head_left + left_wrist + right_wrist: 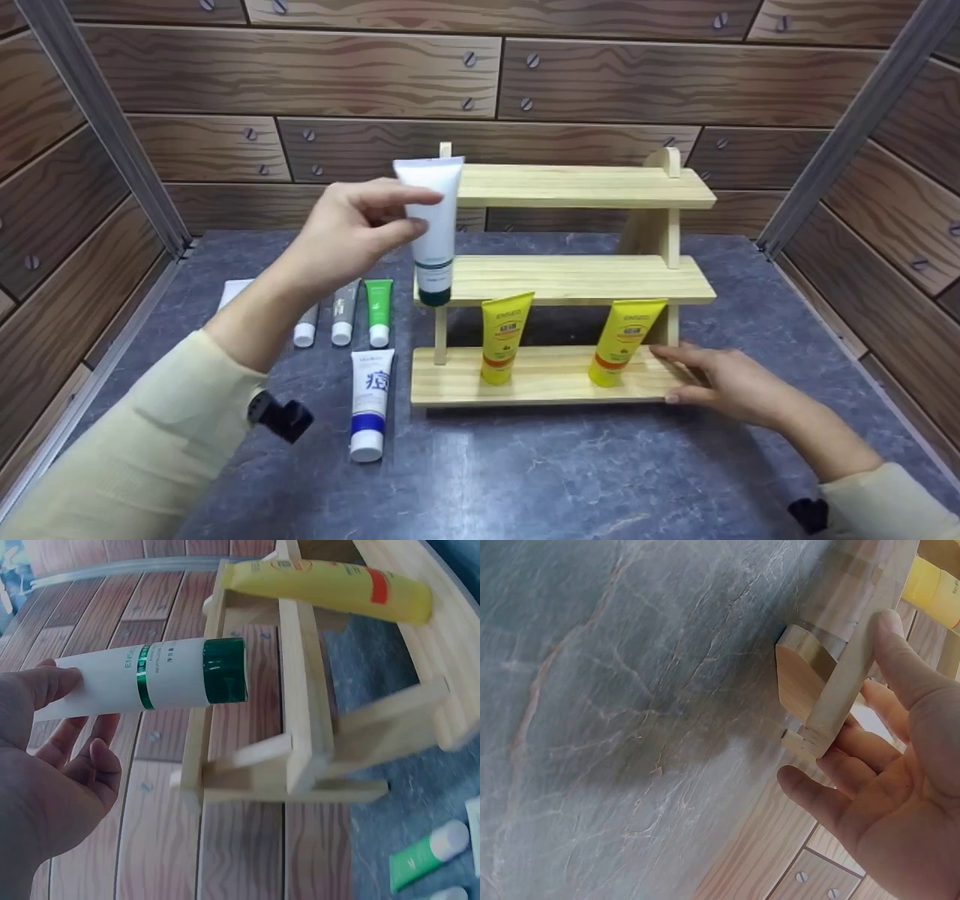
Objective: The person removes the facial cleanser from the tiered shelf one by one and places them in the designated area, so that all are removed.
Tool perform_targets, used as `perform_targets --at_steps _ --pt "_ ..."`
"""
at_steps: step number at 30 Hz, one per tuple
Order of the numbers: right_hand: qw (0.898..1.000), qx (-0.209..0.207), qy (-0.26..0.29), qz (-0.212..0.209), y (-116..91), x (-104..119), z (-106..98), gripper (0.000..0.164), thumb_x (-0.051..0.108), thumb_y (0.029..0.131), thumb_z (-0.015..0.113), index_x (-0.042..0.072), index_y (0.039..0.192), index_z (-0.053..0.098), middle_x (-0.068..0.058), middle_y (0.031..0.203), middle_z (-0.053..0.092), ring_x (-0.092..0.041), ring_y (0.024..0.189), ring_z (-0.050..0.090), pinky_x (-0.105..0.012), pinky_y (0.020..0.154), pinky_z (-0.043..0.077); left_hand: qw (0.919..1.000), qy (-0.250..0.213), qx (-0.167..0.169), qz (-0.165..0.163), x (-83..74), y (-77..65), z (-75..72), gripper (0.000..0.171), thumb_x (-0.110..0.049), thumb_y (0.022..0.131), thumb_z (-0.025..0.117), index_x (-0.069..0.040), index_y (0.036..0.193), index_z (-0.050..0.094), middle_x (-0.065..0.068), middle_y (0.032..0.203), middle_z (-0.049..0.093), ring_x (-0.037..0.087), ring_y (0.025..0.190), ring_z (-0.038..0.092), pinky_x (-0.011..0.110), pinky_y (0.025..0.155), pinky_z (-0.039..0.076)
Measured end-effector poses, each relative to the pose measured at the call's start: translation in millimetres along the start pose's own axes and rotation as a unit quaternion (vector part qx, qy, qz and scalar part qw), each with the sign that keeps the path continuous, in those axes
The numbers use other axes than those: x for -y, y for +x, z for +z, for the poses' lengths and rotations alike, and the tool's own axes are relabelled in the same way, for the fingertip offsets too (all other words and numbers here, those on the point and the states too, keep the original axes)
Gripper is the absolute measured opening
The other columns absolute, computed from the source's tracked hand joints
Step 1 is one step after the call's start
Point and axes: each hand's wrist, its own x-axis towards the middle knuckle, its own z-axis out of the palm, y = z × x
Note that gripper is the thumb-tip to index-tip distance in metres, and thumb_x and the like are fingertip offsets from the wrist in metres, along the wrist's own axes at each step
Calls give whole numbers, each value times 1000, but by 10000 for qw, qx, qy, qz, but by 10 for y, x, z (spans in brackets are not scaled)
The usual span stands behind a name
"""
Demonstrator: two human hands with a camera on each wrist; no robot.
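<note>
My left hand [360, 221] pinches a white squeeze tube [437, 232] with a dark green cap near its flat end. The tube hangs cap down, in front of the left ends of the upper shelves in the head view. In the left wrist view its green cap [225, 670] points toward the shelf. The pale wooden three-tier rack [570, 277] stands on the grey marbled table. At the right end of its bottom tier, my right hand [727, 379] grips the board [847, 675] between thumb and fingers. Two yellow tubes [506, 337] [626, 341] stand leaning back on that bottom tier.
Left of the rack, a white tube with a blue band [369, 405] lies on the table [525, 480]. Behind it lie a green tube [379, 311], grey tubes [344, 313] and a white tube [234, 291] partly behind my left forearm. Wood-patterned walls [375, 75] surround the table.
</note>
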Motion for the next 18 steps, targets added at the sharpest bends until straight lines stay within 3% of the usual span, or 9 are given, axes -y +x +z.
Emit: perform_targets --at_steps 9,18 --pt "10000 6 -21 -48 1 -7 4 74 54 92 78 12 151 60 -35 149 51 -58 133 51 -74 106 40 9985 267 -378 -301 200 -360 -265 32 1 94 76 -9 124 80 5 121 73 16 83 64 24 71 54" --pt "10000 -24 -31 -49 -1 -5 -2 75 53 92 79 12 151 60 -35 148 51 -59 131 53 -74 106 40 9950 501 -566 -645 338 -609 -425 32 -2 97 75 -11 127 79 3 118 71 17 81 57 24 69 49"
